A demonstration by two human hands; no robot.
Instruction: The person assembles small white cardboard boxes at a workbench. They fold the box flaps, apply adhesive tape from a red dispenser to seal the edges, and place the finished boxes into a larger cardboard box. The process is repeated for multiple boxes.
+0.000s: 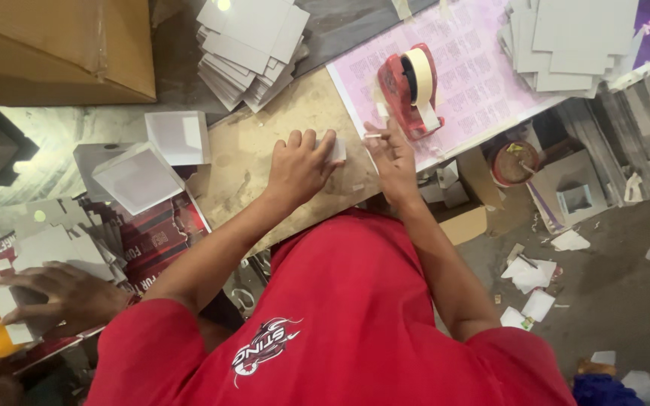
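Card piece (338,149) sits mid-bench, gripped by my left hand (299,164). At three o'clock, my right hand (394,159) pinches a tape strip (374,136). Two white boxes (178,137) at nine look finished; flat blanks (250,45) at eleven seem still unfolded.

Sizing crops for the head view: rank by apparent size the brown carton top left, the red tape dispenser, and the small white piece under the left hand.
1. brown carton, largest, though cut off by the frame.
2. red tape dispenser.
3. small white piece, smallest; partly covered by the left hand, so its full extent is unsure.
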